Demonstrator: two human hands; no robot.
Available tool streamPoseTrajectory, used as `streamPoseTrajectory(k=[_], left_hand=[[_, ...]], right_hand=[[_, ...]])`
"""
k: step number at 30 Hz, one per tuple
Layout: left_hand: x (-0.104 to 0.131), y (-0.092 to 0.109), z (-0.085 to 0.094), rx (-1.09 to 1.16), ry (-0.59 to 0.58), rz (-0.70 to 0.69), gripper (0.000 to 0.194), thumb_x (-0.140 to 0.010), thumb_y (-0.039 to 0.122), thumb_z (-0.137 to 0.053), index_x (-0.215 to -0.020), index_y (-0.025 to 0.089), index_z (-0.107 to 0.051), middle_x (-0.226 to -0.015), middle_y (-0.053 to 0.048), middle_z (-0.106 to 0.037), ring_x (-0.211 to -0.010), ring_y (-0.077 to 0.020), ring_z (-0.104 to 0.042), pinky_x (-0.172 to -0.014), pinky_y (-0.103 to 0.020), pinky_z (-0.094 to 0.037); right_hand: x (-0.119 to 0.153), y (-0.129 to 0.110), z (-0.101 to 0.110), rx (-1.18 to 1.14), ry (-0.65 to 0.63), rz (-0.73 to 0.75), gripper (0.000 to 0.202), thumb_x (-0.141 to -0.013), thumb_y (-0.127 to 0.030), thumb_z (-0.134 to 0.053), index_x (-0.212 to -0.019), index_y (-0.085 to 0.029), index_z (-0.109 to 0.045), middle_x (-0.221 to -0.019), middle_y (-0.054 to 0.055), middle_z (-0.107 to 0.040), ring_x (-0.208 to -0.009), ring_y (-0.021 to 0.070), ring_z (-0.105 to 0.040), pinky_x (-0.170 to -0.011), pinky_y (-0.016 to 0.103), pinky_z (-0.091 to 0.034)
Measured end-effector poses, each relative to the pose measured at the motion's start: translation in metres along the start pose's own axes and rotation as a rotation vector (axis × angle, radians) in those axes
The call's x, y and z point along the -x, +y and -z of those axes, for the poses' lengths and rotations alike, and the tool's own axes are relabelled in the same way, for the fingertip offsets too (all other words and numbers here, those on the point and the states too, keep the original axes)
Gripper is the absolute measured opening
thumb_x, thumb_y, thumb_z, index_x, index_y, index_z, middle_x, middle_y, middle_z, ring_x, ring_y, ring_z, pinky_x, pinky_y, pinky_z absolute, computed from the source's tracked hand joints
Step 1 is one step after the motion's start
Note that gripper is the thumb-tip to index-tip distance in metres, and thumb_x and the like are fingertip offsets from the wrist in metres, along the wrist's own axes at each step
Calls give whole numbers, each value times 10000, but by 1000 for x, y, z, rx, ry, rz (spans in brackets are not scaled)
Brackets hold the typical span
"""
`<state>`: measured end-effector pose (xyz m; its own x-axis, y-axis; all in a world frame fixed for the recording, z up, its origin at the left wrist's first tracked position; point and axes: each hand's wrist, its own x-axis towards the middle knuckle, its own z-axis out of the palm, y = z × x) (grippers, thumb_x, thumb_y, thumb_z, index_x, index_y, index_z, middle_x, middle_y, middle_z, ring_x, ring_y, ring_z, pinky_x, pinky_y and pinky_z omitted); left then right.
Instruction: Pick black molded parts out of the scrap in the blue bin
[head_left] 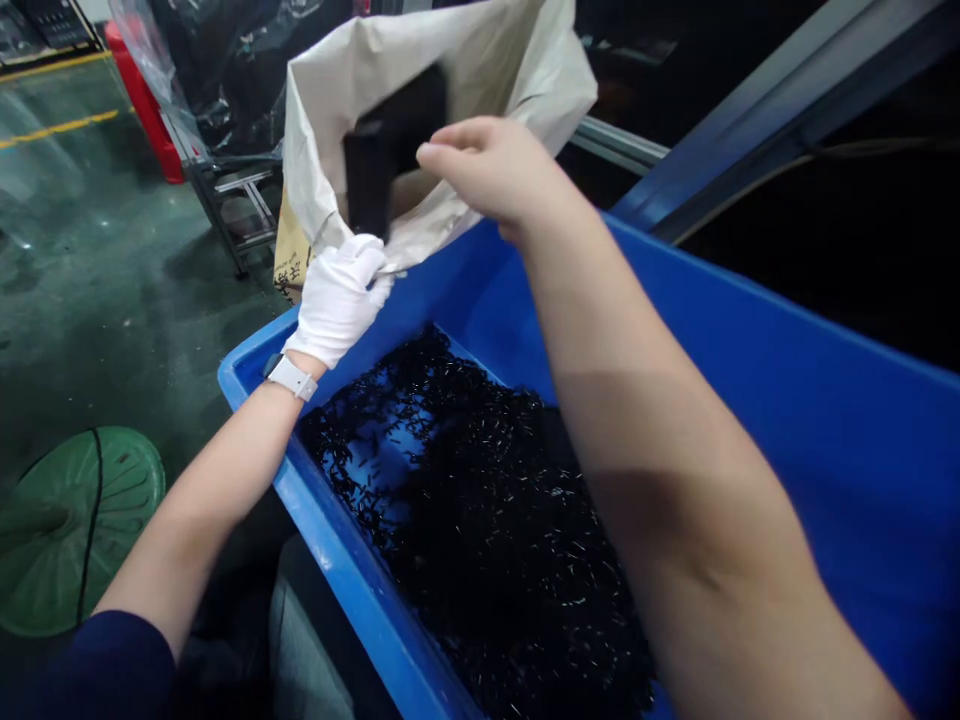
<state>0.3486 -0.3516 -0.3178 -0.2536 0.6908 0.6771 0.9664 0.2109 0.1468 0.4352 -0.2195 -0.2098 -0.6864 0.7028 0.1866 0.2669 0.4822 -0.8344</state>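
Over the far left corner of the blue tub (330, 550), the white-gloved left hand (341, 290) has its fingers folded on the near lip of a cream bag (525, 80); a firm hold there should stop the mouth sagging. Within that mouth, above the tub's corner, are blurred dark pieces (409, 115), perhaps one item. At their right edge the bare right hand (487, 165) has its fingers nearly closed; whether it grips them I cannot tell. Best to release low and well inside the lip, so nothing falls into the tub.

Left of the tub is a green disc (45, 560); beyond its far left corner, a red object (146, 105), then a metal stand (240, 215). Small black parts (480, 500) cover much of the tub's floor, partly hidden by the right forearm. Behind the tub's far side, a slanting metal beam (772, 120) may limit elbow room.
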Motion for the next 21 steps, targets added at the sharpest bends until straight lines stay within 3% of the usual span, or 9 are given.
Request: streamPoseTrajectory(k=[3, 6, 8, 12, 14, 16, 19, 21], left_hand=[[2, 0, 2, 29, 28, 11, 48, -843, 246, -581, -814, 211, -566, -1060, -68, -667, -922, -259, -617, -795, -408, -478], [2, 1, 5, 80, 15, 26, 68, -855, 261, -562, -796, 228, -558, -1058, -75, -660, -936, -258, -607, -820, -425, -468], [0, 2, 6, 92, 13, 23, 49, -846, 261, -563, -801, 244, -559, -1070, -80, -656, -961, -265, -598, -841, -433, -460], [-2, 2, 4, 98, 3, 22, 39, -828, 271, -573, -809, 269, -539, -1098, -65, -641, -1019, -278, -567, -868, -451, -438], [-4, 1, 4, 124, -23, 40, 43, -837, 282, -570, -828, 269, -530, -1115, -64, -624, -1058, -283, -537, -903, -467, -411], [-5, 1, 4, 124, -40, 46, 67, -833, 286, -583, -820, 265, -521, -1098, -70, -622, -1060, -284, -522, -914, -476, -396], [-7, 0, 5, 58, -2, -7, 119, -830, 300, -599, -771, 268, -501, -1011, -69, -642, -998, -269, -539, -875, -468, -420], [-7, 0, 5, 20, 41, -50, 127, -836, 293, -598, -763, 271, -497, -988, -60, -646, -978, -258, -549, -862, -463, -437]], right_hand=[[27, 22, 6, 148, 89, 89, 271, -877, -202, -557, -1055, -32, -672, -926, 24, -672, -928, 135, -625, -955, 339, -460], [53, 80, 24, 155, 168, 128, 203, -883, -138, -531, -1004, -64, -675, -1000, 43, -680, -935, 119, -608, -947, 284, -446], [71, 135, 37, 195, 100, -29, 182, -881, -154, -541, -988, -90, -674, -1024, 55, -675, -948, 139, -601, -948, 301, -442], [115, 253, 65, 360, -295, -616, 139, -818, -163, -632, -949, -173, -674, -940, 18, -676, -813, 139, -598, -922, 301, -448], [142, 299, 76, 413, -310, -779, 52, -803, -129, -620, -831, -134, -663, -819, 45, -665, -689, 154, -581, -840, 322, -475], [169, 334, 84, 454, -290, -881, 101, -815, -125, -579, -730, -120, -635, -723, 64, -635, -650, 179, -578, -791, 339, -481], [202, 370, 83, 504, -257, -951, 103, -810, -139, -568, -736, -109, -633, -782, 107, -637, -780, 234, -615, -826, 356, -474], [218, 389, 72, 549, -217, -962, 135, -796, -158, -572, -878, -90, -653, -927, 153, -636, -931, 285, -606, -886, 402, -455]])
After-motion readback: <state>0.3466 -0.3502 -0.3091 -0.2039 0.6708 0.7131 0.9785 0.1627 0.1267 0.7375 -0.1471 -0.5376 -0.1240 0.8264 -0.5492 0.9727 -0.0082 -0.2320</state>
